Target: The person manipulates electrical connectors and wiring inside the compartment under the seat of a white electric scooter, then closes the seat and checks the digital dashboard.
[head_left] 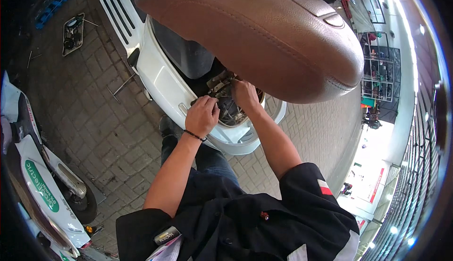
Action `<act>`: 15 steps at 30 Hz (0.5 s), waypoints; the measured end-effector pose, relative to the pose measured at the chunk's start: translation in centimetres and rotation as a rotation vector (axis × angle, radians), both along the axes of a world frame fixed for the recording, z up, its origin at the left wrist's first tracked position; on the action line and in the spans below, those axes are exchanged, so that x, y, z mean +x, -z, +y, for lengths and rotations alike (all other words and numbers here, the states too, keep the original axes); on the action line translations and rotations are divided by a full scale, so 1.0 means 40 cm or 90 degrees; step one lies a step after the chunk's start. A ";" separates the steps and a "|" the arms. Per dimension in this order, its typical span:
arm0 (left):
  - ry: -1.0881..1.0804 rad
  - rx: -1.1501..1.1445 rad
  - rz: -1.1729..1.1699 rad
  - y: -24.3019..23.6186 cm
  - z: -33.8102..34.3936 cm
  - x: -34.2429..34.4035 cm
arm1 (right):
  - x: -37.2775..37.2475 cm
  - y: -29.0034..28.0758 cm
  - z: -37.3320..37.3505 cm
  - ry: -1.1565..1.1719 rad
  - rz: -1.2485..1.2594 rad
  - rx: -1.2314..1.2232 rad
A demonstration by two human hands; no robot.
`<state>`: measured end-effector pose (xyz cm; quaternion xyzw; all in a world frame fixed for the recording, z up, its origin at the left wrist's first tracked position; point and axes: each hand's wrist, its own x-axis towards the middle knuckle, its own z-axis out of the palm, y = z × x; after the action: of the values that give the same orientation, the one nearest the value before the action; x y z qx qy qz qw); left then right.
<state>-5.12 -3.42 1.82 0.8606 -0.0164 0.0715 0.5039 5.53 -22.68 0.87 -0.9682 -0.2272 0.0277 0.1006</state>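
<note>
A white scooter stands before me with its brown seat tipped up. Below the seat, the open rear bay shows wiring and mechanical parts and a worn metal bracket. My left hand rests at the bay's near left edge, fingers bent and together; what lies under the fingertips is hidden. Deeper in, my right hand is closed beside the bracket, just under the seat's edge. Its fingertips are out of sight, so I cannot make out what they grip. A dark grey storage bucket sits farther forward in the body.
A tray of tools and parts lies on the brick paving at left, near a blue crate. A T-shaped metal tool is on the ground beside the scooter. Another white scooter stands at lower left. Shelving is at right.
</note>
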 end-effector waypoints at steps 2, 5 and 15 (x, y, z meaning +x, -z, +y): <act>0.003 -0.002 0.001 -0.003 -0.008 0.000 | -0.008 0.007 -0.013 0.000 -0.010 -0.013; -0.001 0.000 0.004 0.004 -0.009 -0.002 | -0.005 0.016 -0.014 -0.024 -0.059 -0.029; -0.007 0.000 -0.019 0.001 -0.005 0.000 | -0.004 0.012 -0.007 -0.015 -0.063 -0.026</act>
<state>-5.14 -3.61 1.80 0.8594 -0.0194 0.0869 0.5035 5.38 -22.95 0.39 -0.9675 -0.2429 -0.0143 0.0693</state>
